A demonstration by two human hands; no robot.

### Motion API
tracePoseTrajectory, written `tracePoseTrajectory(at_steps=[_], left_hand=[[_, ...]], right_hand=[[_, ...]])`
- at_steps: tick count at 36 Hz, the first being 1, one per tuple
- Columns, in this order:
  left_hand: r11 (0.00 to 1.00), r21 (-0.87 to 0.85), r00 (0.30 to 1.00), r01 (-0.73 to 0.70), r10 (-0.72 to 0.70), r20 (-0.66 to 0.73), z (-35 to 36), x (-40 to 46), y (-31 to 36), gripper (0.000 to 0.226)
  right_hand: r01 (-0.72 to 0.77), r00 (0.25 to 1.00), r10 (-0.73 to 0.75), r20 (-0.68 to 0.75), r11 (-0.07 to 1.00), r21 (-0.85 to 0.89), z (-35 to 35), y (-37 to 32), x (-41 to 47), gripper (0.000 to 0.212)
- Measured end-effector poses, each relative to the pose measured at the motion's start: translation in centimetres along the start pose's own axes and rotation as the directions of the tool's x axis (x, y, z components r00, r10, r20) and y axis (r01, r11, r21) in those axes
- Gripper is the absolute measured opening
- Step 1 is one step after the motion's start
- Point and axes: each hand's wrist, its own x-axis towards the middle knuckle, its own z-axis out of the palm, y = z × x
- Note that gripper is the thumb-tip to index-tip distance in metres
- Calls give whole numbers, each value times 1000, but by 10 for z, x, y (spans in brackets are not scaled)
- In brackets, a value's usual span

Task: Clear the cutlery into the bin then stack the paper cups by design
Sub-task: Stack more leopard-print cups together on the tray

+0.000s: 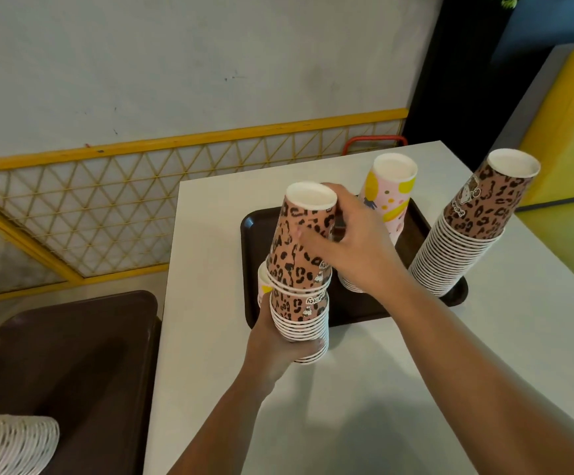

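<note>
Two hands on leopard stack [299, 303]: base gripped by left hand [278, 341], top cup [304, 234] held by right hand [350, 245], fingers curled round it. Stack held over table [364, 389] at near edge of tray [350, 313]. Tall leopard stack [467, 234] at tray's right; pink-yellow stack [386, 200] behind.

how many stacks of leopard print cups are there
2. One leopard stack is held by the left hand and right hand; a taller leopard stack stands on the tray's right end.
</note>
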Motion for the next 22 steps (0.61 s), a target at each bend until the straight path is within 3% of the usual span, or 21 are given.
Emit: tracePoseTrajectory(at_steps=[5, 9, 15, 22], left_hand=[[1000, -11, 1000, 7, -8, -18, -2, -1, -6, 103], [1000, -14, 1000, 7, -7, -30, -4, -2, -9, 103], [1000, -18, 1000, 5, -6, -25, -6, 0, -8, 101], [999, -44, 1000, 13, -15, -26, -6, 3, -6, 104]], right_hand=[[5, 961, 40, -275, 987, 161, -11, -12, 18, 48], [42, 905, 0, -425, 995, 89, -11, -10, 40, 54], [4, 938, -63, -341, 986, -169, 13, 21, 56, 62], [-31, 975, -25, -221, 969, -244, 28, 52, 53, 63]])
